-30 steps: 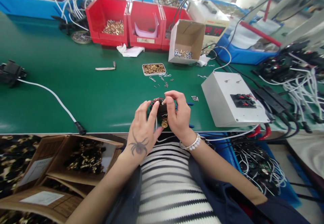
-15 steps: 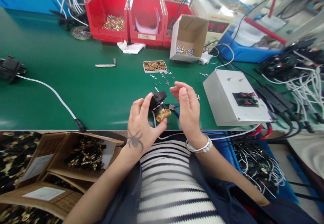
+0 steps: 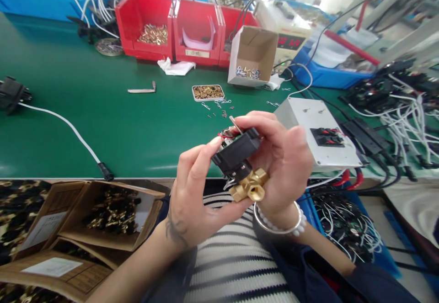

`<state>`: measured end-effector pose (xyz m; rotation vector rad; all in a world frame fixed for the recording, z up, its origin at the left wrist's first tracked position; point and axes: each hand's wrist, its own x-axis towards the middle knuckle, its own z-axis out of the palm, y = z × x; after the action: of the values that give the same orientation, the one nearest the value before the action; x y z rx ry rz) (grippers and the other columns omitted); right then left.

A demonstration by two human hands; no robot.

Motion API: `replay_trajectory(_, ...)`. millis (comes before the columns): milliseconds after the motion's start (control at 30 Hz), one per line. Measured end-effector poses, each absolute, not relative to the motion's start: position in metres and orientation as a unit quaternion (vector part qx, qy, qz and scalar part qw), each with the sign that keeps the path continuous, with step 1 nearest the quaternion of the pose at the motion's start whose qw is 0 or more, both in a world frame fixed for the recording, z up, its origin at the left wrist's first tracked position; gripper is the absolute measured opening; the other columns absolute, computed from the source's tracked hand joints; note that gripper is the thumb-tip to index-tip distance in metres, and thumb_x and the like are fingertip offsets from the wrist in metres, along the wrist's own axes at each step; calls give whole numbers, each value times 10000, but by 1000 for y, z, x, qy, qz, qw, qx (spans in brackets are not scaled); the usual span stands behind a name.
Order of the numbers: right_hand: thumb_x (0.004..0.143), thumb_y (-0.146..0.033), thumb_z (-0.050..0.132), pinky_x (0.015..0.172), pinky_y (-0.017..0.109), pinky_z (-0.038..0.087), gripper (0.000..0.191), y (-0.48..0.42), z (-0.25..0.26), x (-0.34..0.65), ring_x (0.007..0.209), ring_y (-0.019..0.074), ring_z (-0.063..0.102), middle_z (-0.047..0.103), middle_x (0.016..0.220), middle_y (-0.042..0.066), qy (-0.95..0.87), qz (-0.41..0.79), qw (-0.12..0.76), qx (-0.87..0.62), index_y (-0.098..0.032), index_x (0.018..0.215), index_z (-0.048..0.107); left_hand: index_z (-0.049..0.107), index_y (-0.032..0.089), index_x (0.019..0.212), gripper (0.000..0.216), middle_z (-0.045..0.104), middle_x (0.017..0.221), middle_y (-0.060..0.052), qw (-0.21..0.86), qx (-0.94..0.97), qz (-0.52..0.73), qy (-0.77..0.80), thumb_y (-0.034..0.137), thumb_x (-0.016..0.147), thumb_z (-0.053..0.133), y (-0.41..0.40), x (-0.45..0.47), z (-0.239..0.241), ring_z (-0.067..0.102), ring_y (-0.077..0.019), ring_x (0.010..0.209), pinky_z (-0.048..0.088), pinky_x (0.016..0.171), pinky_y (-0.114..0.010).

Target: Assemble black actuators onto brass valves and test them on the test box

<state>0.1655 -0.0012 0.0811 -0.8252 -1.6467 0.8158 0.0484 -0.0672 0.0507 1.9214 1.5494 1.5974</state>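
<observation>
Held up close over the bench edge is a motorised valve [image 3: 237,154], with a black housing on a brass body [image 3: 249,186] with threaded ports. A thin metal pin sticks up from its top, and red wire and circuit parts show at the housing's open side. My left hand [image 3: 194,198] is closed on it from the left, thumb under the brass and fingers on the housing. Around the right side wraps my right hand [image 3: 286,161], its fingers on the housing top near the pin; part of its grip is hidden behind the valve.
A small tray of brass pieces [image 3: 207,86] and loose clips [image 3: 223,104] lie ahead. Behind stand red bins [image 3: 197,61] and a carton [image 3: 236,77]. At right sits a grey switch box [image 3: 302,115]; at left, a black cabled unit [image 3: 12,95]. Cardboard boxes of valves [image 3: 78,220] stand below.
The valve has come up nearer to me and to the right, tilted. My right hand, apart from it before, has closed round its right side. The left hand keeps its hold.
</observation>
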Motion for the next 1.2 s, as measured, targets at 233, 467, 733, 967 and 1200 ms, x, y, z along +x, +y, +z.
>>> replay_trajectory(233, 858, -463, 672, 824, 536, 550, 351, -5, 95, 168, 1113, 392, 562, 610, 1116, 117, -808, 187, 396, -395, -260, 1143, 643, 342, 310, 1456, 742, 525, 1249, -98, 84, 651, 523, 544, 465, 824, 699, -70, 58, 61, 572, -301, 1146, 591, 907, -483)
replay_trajectory(467, 1016, -574, 54, 768, 395, 588, 661, 22, 73, 153, 896, 235, 686, 670, 952, 91, -651, 460, 467, -383, -210, 969, 604, 407, 243, 1377, 761, 489, 1099, -69, 98, 608, 538, 576, 361, 723, 777, -60, 63, 43, 586, -225, 962, 618, 790, -381)
replay_trajectory(733, 926, -700, 421, 1130, 523, 367, 785, 55, 26, 222, 1372, 337, 413, 453, 1467, 221, -882, 129, 182, -415, -111, 1446, 435, 457, 149, 1343, 718, 442, 1023, -67, 152, 560, 510, 635, 421, 742, 739, -40, 40, 1, 553, -205, 934, 612, 722, -330)
replay_trajectory(967, 953, -557, 503, 1036, 575, 402, 628, 47, 21, 254, 1290, 418, 456, 473, 1413, 253, -936, -65, -25, -345, -180, 1455, 491, 421, 130, 1384, 779, 440, 995, -63, 120, 578, 504, 631, 441, 740, 729, -38, 40, -2, 540, -209, 919, 583, 739, -336)
replay_trajectory(1200, 1008, -574, 250, 639, 376, 514, 618, 58, 49, 263, 731, 256, 611, 633, 823, 123, -869, 184, 99, -449, -141, 1145, 670, 457, 149, 1350, 743, 436, 964, -43, 102, 590, 493, 631, 422, 722, 746, -35, 44, 0, 524, -196, 866, 561, 757, -352)
